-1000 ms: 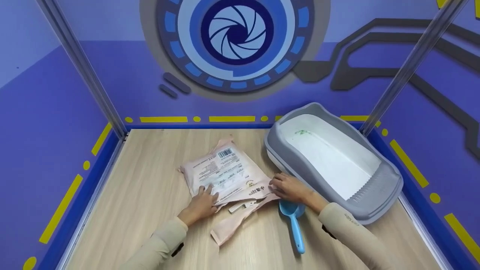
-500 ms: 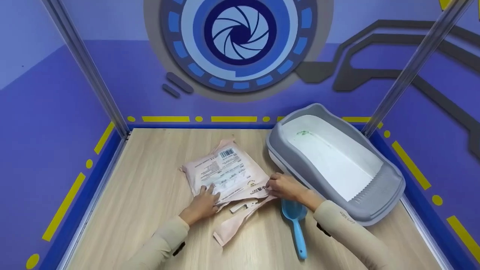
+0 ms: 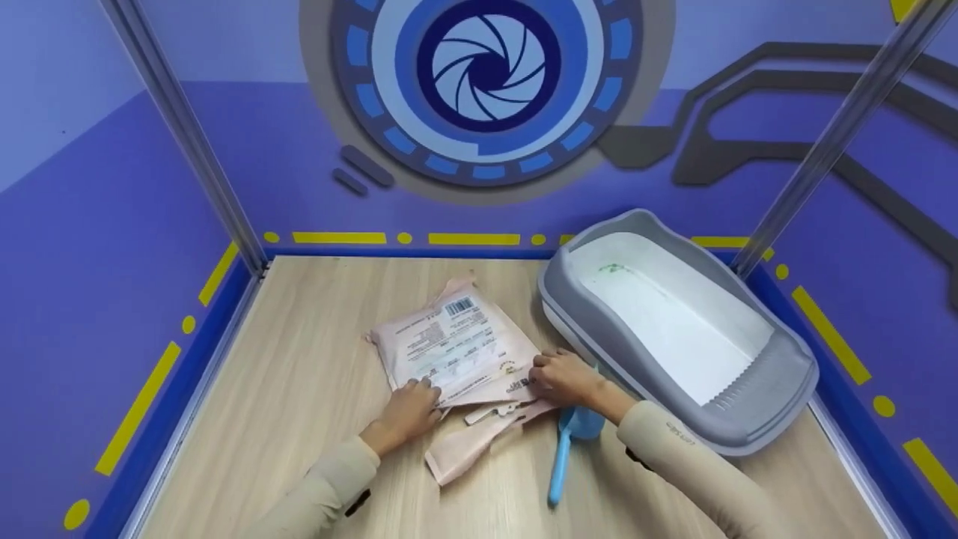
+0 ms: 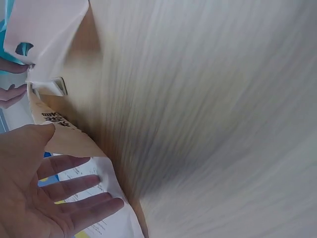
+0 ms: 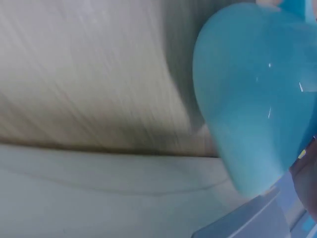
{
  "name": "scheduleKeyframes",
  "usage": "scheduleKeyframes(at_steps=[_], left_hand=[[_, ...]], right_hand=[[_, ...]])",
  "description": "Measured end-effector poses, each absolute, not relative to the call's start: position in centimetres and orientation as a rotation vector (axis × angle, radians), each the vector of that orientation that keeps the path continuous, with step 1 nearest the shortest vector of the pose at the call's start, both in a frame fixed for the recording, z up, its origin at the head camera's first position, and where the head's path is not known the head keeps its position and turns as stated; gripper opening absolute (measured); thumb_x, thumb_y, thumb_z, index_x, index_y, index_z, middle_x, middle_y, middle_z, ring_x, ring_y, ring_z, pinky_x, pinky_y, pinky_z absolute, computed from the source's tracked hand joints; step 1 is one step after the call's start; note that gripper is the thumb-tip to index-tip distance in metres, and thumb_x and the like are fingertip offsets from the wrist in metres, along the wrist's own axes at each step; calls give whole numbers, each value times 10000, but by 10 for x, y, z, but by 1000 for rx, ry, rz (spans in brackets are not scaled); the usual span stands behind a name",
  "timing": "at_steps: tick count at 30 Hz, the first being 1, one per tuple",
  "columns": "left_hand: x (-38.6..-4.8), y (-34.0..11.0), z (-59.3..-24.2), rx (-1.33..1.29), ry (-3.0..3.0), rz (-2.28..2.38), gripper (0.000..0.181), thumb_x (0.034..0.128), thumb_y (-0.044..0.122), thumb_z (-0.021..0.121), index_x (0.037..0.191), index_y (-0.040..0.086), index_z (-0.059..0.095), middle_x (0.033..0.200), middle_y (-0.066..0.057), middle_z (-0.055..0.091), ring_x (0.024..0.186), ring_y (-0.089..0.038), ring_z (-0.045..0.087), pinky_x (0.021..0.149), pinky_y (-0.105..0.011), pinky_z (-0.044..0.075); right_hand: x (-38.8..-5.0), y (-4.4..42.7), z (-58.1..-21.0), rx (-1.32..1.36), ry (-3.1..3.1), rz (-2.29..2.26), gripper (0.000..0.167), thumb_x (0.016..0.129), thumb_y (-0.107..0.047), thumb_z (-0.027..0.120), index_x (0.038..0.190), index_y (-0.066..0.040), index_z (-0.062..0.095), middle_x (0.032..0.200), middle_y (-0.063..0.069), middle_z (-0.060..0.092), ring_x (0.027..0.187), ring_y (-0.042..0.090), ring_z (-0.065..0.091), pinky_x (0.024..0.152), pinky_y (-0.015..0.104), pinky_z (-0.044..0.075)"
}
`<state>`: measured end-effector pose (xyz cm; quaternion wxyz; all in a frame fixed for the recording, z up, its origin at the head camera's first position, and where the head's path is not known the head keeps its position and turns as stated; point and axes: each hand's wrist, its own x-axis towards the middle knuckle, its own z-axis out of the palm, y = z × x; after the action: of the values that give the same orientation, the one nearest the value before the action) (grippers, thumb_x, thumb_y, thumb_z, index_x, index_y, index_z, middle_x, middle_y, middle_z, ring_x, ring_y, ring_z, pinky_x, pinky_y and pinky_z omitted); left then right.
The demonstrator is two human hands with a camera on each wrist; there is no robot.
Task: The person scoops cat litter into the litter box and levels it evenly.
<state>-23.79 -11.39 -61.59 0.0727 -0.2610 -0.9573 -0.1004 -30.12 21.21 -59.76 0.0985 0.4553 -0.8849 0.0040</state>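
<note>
A printed pink bag [image 3: 449,337] lies on the table, torn along its near end, with a pink strip [image 3: 464,453] hanging off it towards me. My left hand [image 3: 408,415] rests on the bag's near left edge; in the left wrist view its fingers [image 4: 79,188] look loosely straight. At the bag's right corner, my right hand [image 3: 569,378] pinches the plastic where the strip joins. Directly under the right wrist is a blue scoop [image 3: 587,425], tilted on its side. Its bowl [image 5: 252,99] fills much of the right wrist view. Fingertips of the right hand are partly hidden.
A grey and white litter box [image 3: 557,288] stands at the back right, close to the right forearm. Green specks [image 3: 614,268] mark its inside. Wood-look table [image 3: 322,314] extends left of the bag. Purple walls [image 3: 247,157] enclose the back and sides.
The scoop's handle has swung to the left and its bowl has tipped onto its side beneath the right wrist. Both hands have stayed at the bag, the right shifting slightly.
</note>
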Motion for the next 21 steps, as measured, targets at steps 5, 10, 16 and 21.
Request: scheduleKeyframes(at_steps=[5,10,16,21], left_hand=[[-239,-114,-616,-787,-2877,-288,150,824,145,737,822,21,654,797,-141,621,711,-324,623,614,-449,515],[-240,-114,-615,-771,-2893,-305,151,819,129,740,801,9,650,769,-152,609,678,-336,605,586,-458,502],[-242,-113,-616,-764,-2900,-312,166,826,141,741,802,3,653,777,-163,614,680,-352,610,596,-468,504],[-243,-111,-615,-781,-2896,-316,163,834,142,736,814,-3,663,777,-161,615,672,-346,608,594,-462,505]], right_hand=[[-293,214,-591,1278,-2569,69,115,821,-214,813,866,-147,732,837,11,646,792,203,620,688,393,507],[-274,215,-575,1136,-2488,79,250,813,-251,805,700,-144,610,676,-5,579,557,145,525,486,343,430],[-240,214,-565,965,-2614,82,376,815,-267,791,601,-151,506,546,-4,502,481,110,380,404,372,403],[-219,209,-568,684,-2844,117,350,786,-274,828,684,-75,559,579,53,543,492,170,498,449,452,497]])
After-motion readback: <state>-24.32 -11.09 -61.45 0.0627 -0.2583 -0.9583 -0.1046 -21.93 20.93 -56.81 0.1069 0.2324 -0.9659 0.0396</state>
